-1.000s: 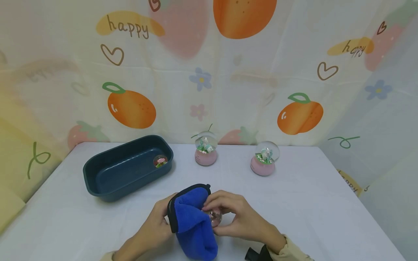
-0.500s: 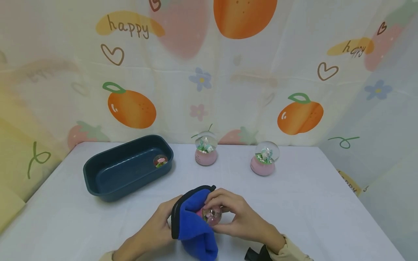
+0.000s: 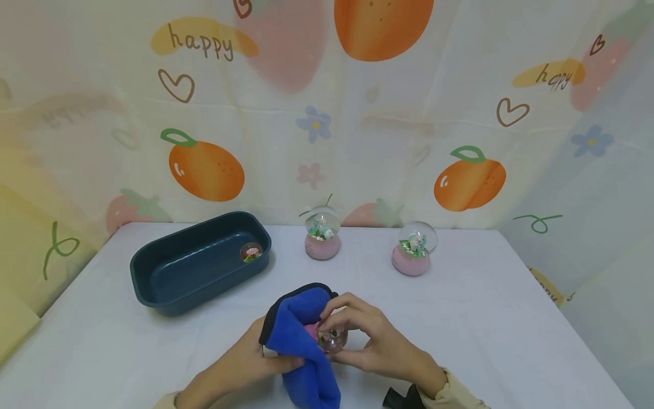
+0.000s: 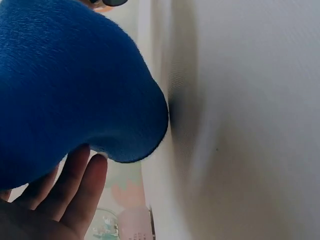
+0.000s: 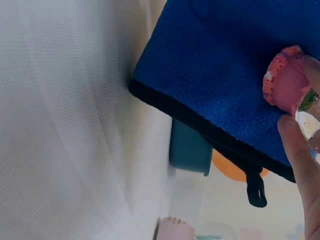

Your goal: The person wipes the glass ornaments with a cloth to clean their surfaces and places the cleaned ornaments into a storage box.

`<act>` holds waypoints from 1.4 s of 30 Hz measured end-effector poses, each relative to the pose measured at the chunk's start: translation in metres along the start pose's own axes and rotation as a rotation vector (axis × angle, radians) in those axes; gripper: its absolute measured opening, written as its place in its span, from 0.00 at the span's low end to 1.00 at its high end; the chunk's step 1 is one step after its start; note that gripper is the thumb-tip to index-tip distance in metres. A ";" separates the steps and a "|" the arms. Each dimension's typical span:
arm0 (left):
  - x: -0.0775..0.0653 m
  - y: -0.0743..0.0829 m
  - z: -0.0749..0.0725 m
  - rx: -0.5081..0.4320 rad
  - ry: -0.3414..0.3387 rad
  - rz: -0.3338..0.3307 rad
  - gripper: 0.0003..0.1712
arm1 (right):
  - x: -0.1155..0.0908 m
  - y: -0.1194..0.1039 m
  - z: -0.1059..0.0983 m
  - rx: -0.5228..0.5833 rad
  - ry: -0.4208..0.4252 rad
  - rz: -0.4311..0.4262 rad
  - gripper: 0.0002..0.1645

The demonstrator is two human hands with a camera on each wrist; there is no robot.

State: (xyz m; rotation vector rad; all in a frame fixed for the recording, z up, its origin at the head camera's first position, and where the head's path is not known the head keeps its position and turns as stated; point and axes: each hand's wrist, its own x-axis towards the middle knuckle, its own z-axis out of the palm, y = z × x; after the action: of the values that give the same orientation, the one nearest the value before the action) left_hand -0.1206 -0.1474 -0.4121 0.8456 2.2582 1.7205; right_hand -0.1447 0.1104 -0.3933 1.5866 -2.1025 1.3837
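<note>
My left hand [image 3: 250, 355] grips a blue towel [image 3: 292, 329] with a black edge, its thumb lying over the front fold. My right hand [image 3: 383, 343] holds a small snow globe [image 3: 333, 339] by its clear ball, against the towel's right side. In the right wrist view the globe's pink base [image 5: 291, 85] faces the towel, and fingers cover part of the ball. The left wrist view shows the left fingers [image 4: 82, 192] under the towel's bulging fold [image 4: 85, 85].
A dark teal tray [image 3: 179, 272] stands at the back left, with another small clear globe [image 3: 251, 253] at its right end. Two larger pink-based snow globes [image 3: 322, 245] [image 3: 411, 261] stand at the back. A black object [image 3: 403, 397] lies by the right sleeve.
The left thumb has come over the towel's front, and the towel's upper edge has shifted. More of the small snow globe shows than a second ago. The right hand stays nearly in place.
</note>
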 end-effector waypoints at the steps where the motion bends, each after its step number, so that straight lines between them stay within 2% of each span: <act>1: 0.000 0.000 0.000 0.008 -0.006 0.000 0.32 | 0.000 0.000 0.001 -0.007 0.002 0.006 0.26; 4: 0.001 -0.002 0.001 0.087 0.030 0.090 0.36 | 0.000 -0.002 0.002 -0.014 -0.006 0.068 0.28; 7: 0.002 -0.004 0.002 0.165 0.100 0.209 0.39 | 0.000 -0.003 0.002 0.033 -0.014 0.158 0.30; 9: 0.003 -0.005 0.002 0.190 0.127 0.283 0.37 | 0.000 -0.005 0.003 0.083 -0.013 0.210 0.32; 12: 0.004 -0.005 0.004 0.204 0.144 0.363 0.31 | 0.000 -0.005 0.003 0.117 -0.016 0.224 0.31; 15: 0.005 -0.003 0.004 0.201 0.146 0.413 0.25 | 0.001 -0.005 0.003 0.123 -0.025 0.204 0.28; 21: 0.003 0.000 0.002 0.138 0.156 0.398 0.20 | 0.001 -0.005 0.003 0.088 -0.057 0.125 0.26; 24: 0.002 0.000 0.001 0.121 0.143 0.319 0.21 | 0.000 -0.004 0.002 0.090 -0.050 0.119 0.28; 28: 0.002 -0.001 0.000 0.096 0.055 0.173 0.34 | -0.001 -0.004 0.001 0.097 -0.033 0.089 0.30; 30: 0.001 -0.002 0.000 0.088 0.026 0.139 0.37 | -0.001 -0.004 0.001 0.097 -0.033 0.075 0.30; 31: 0.001 -0.002 0.001 0.081 0.018 0.143 0.37 | -0.001 -0.004 0.001 0.097 -0.033 0.079 0.30; 33: 0.001 -0.003 0.002 0.110 0.044 0.173 0.37 | -0.001 -0.004 0.001 0.094 -0.029 0.099 0.30; 37: 0.002 -0.005 0.005 0.211 0.133 0.314 0.35 | 0.000 -0.005 0.001 0.087 -0.011 0.153 0.31; 42: 0.004 -0.005 0.009 0.216 0.199 0.431 0.29 | 0.001 -0.007 0.002 0.085 0.014 0.219 0.31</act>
State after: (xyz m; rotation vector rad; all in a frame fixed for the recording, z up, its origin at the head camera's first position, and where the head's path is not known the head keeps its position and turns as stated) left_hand -0.1218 -0.1388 -0.4186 1.3475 2.5727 1.8170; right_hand -0.1391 0.1083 -0.3899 1.4045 -2.2946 1.5664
